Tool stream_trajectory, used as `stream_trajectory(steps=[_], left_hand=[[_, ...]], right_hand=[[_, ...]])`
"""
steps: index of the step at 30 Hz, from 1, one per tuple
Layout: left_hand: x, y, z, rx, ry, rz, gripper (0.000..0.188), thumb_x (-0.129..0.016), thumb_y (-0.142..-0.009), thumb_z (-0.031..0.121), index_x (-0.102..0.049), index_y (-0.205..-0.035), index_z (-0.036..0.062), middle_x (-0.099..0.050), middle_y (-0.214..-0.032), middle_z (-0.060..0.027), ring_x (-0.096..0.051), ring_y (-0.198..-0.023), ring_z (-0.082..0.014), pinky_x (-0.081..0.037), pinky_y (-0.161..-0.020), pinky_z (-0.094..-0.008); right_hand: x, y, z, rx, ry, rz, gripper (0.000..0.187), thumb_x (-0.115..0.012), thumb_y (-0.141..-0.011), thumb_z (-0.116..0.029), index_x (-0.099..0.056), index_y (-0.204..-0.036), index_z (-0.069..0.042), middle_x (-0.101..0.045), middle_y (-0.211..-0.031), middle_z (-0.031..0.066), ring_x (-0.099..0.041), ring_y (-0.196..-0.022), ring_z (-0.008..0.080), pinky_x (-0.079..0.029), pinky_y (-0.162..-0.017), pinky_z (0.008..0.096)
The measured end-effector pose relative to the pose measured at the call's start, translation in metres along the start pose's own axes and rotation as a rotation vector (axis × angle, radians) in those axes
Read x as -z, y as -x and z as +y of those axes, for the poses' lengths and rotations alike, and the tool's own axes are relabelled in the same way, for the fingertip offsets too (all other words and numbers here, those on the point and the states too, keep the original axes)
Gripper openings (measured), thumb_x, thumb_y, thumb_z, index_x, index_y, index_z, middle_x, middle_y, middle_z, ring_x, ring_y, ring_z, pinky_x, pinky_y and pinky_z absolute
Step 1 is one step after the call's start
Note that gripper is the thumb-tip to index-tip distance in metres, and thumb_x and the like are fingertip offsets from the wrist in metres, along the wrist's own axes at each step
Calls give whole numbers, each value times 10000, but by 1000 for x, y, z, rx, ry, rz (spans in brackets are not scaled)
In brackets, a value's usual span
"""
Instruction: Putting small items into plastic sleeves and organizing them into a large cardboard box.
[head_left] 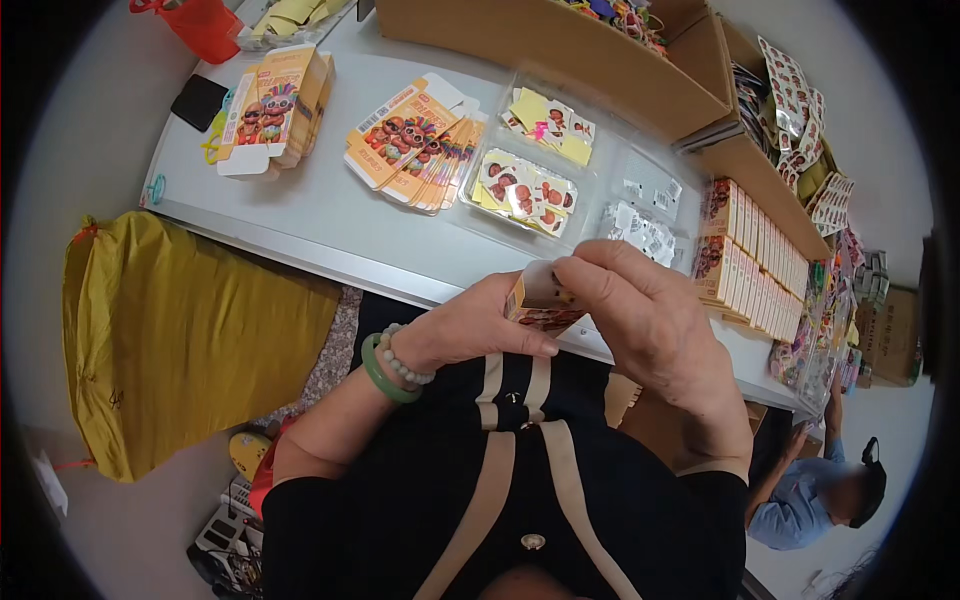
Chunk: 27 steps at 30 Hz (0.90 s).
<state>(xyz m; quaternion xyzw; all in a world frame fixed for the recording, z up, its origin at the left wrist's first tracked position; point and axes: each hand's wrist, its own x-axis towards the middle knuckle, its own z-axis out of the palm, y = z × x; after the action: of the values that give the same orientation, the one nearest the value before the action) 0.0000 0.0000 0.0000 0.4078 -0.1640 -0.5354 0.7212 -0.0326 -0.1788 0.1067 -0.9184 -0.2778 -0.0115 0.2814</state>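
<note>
- Head view: both my hands meet at the near edge of the grey table [330, 215], just above my dark top, around one small printed carton [540, 300].
- My left hand [470, 330] curls closed around the carton's lower left side, thumb lying along its underside; a green bangle and a string of pale beads sit on that wrist.
- My right hand [640, 310] pinches the carton's upper end, fingers bent down over it, so most of the box is hidden.
- The carton looks like thin glossy card, orange edged, with its long axis running roughly from lower left to upper right; its pale rounded end points away from me, toward the table.
- I count two fanned stacks of flat cartons: one at the far left [275, 105], one in the middle [420, 145]. How many sheets are in each I cannot tell.
- Two clear plastic trays [530, 190] hold yellow and white sticker cards; small white packets lie in clear plastic beside them.
- A row of finished boxes [755, 260] stands tightly packed on my right.
- One yellow sack [170, 340] slumps by the table on my left.
</note>
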Motion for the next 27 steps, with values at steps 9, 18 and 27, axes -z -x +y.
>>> stream_trajectory(steps=[9, 18, 27], left_hand=[[5, 3, -10, -69, 43, -17, 564, -748, -752, 84, -479, -1237, -17, -556, -1159, -67, -531, -1046, -133, -418, -949, -281], [-1, 18, -18, -208, -252, 132, 406, -745, -753, 88, -543, -1099, 26, -536, -965, -7, -510, -910, -92, -431, -815, -251], [-1, 35, -40, 59, -198, 130, 452, -763, -735, 171, -521, -1096, 50, -499, -948, 10, -474, -888, -84, -420, -795, -255]], right_hand=[[-7, 15, 5, -56, -39, 290, 205, -609, -761, 66, -595, -957, 9, -596, -877, 147, -606, -794, 256, -485, -673, 312], [-47, 47, 15, -598, -1009, 66, 267, -571, -892, -197, -591, -1050, 17, -591, -1037, 86, -541, -1011, 174, -406, -903, 302], [-78, 59, 3, -947, -1496, 51, 179, -568, -819, -75, -576, -988, -17, -583, -1046, 54, -534, -984, 124, -410, -881, 276]])
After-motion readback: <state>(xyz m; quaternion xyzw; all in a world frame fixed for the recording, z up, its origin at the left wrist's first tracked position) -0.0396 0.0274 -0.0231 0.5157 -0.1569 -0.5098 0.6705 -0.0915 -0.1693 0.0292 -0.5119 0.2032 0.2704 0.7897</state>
